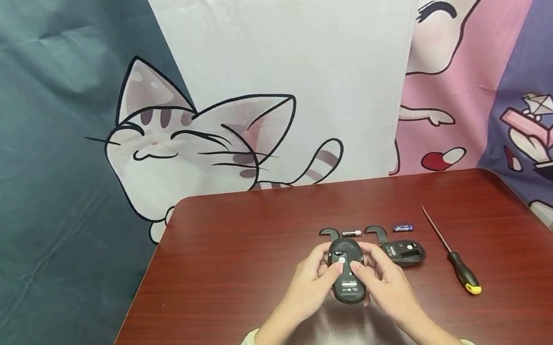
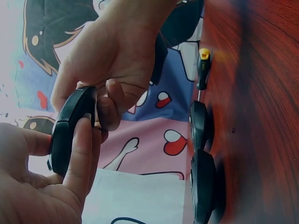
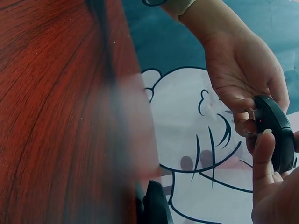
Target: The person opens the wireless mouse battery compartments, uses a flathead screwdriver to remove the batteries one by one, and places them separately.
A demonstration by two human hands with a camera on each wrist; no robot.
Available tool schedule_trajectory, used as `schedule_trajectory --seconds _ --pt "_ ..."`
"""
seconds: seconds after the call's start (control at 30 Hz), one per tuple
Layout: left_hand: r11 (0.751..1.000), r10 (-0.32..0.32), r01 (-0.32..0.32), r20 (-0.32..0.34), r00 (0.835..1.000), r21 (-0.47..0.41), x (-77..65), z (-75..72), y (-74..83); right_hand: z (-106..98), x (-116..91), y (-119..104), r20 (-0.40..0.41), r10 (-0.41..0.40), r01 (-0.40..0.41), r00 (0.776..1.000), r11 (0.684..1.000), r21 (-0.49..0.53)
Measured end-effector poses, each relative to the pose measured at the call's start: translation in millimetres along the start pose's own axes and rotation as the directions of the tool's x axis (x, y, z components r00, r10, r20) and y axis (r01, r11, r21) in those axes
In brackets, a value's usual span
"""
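A black computer mouse (image 1: 350,296), underside up, is held between both hands above the table. My left hand (image 1: 307,285) grips one side, its thumb on the underside. From the other side my right hand (image 1: 387,284) grips it, thumb likewise on the underside and fingers curled beneath. A small red light glows on the mouse (image 3: 275,135) in the right wrist view. Just right of the hands, a second mouse (image 1: 404,253) lies upside down on the table, its battery slot showing. The left wrist view has another dark mouse-like shape (image 2: 203,186) beside it.
Behind the hands lie two curved black cover pieces (image 1: 376,233), a silver-white battery (image 1: 351,233) and a blue battery (image 1: 402,228). A screwdriver (image 1: 462,270) with a black and yellow handle lies to the right on the reddish-brown table (image 1: 209,296). A printed cloth (image 1: 262,53) hangs behind.
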State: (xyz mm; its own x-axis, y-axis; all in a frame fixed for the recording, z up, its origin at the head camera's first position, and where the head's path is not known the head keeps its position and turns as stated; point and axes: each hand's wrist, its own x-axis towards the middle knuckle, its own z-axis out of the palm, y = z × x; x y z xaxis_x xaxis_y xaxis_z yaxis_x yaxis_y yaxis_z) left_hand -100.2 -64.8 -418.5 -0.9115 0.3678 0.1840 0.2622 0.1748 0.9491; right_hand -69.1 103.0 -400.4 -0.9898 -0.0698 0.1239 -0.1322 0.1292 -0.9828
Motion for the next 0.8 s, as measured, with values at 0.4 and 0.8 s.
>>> schedule_trajectory --seconds 0.4,0.8 --pt "1.0 -0.019 0.019 -0.011 1.0 0.022 -2.3 0.8 -2.1 -0.5 0.9 3.0 -0.016 -0.022 0.02 1.0 0.994 -0.111" --pt "1.0 -0.028 0.028 0.0 1.0 -0.01 -4.4 1.1 -4.7 0.1 7.1 5.4 -0.101 -0.162 0.146 0.982 0.979 -0.143"
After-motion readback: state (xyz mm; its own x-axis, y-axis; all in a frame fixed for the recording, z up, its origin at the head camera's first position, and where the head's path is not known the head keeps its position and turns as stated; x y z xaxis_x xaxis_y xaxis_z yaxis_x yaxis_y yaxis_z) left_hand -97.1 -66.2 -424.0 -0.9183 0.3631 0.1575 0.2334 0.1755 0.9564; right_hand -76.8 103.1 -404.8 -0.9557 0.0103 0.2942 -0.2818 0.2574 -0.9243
